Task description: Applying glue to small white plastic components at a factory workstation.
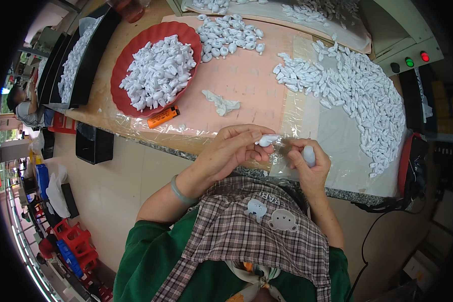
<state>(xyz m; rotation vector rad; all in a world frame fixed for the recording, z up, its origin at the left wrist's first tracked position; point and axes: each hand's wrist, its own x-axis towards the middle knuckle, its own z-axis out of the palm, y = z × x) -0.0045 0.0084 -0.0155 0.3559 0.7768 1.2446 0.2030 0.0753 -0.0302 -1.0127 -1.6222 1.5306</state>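
Note:
Between the thumb and fingers of my left hand (231,151) is a small white plastic part (268,140), rounded at one end, held just over the table's front edge. My right hand (309,168) is closed around a small whitish bottle (309,156) with a thin tip pointing away from me. The thumb and forefinger of that hand come close to the right end of the white part. Blur hides whether they touch it or pinch something tiny. Beyond my left hand lies a crumpled white tissue (221,102).
A red scalloped bowl (118,83) heaped with white parts stands left, beside an orange lighter (163,117). Loose rounded parts (229,35) lie behind it. Many slimmer white pieces (357,85) spread over the right side. A machine with lit buttons (410,62) stands back right.

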